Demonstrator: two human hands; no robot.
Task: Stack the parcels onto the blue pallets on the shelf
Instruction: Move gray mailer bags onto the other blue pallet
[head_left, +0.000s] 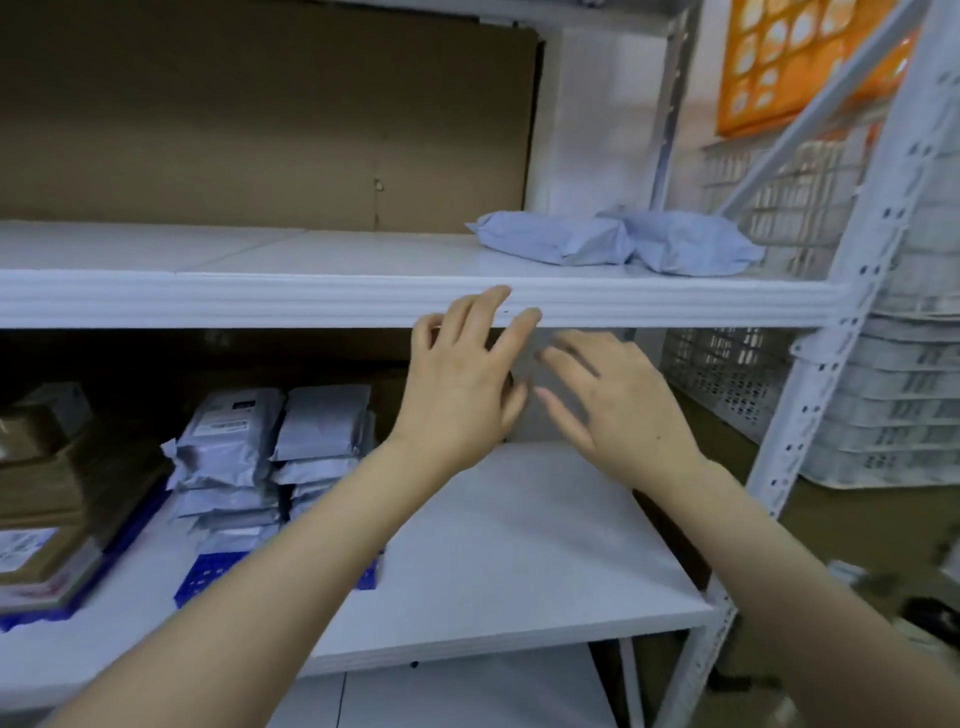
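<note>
The front edge of the lower shelf (519, 613) lies nearest. Open room is seen on the right half of its white board, as far as the white post (810, 415) at the right. Above that part the left hand (457, 395) and the right hand (618, 410) are held side by side, close but apart. The grip of each is loose: fingers are spread and nothing is held. The left fingertips (498, 296) are seen in front of the edge of the upper shelf (260, 299); whether it is touched cannot be told.

To the left, grey parcels (228, 457) are stacked in two piles on a blue pallet (202, 577). Brown parcels (47, 493) are piled on a second blue pallet (36, 616) beside it.

Farther back and higher, two pale blue parcels (550, 239) are laid side by side, touching, at the right end of the upper shelf.
</note>
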